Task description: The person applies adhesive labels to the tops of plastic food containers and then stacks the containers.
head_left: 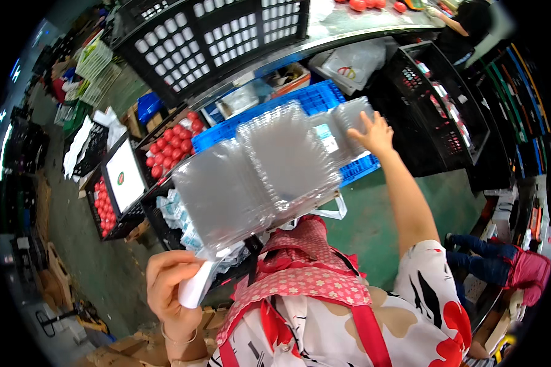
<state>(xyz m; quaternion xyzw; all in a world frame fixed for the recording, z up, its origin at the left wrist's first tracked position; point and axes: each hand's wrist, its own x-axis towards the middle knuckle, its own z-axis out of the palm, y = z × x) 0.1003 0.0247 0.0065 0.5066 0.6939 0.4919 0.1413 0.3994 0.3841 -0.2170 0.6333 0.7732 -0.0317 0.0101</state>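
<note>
My left hand [172, 284] pinches a thin white slip [195, 284] at the lower left; what it is made of is unclear. My right hand [376, 133] reaches out with spread fingers over the right end of a smaller stack of clear plastic containers [349, 119], touching or nearly touching it. Two larger stacks of clear plastic trays, a left stack [225, 192] and a middle stack [289, 156], lie side by side before me. A blue and white packet [326, 136] rests among the containers. Under them is a blue plastic crate [271, 110].
Left of the stacks are a crate of red tomatoes [172, 147] and blue-white packets [179, 213]. A tall black crate [220, 41] stands beside a metal worktable [372, 20]. Black crates [441, 105] are at right. Another person [491, 266] is at lower right.
</note>
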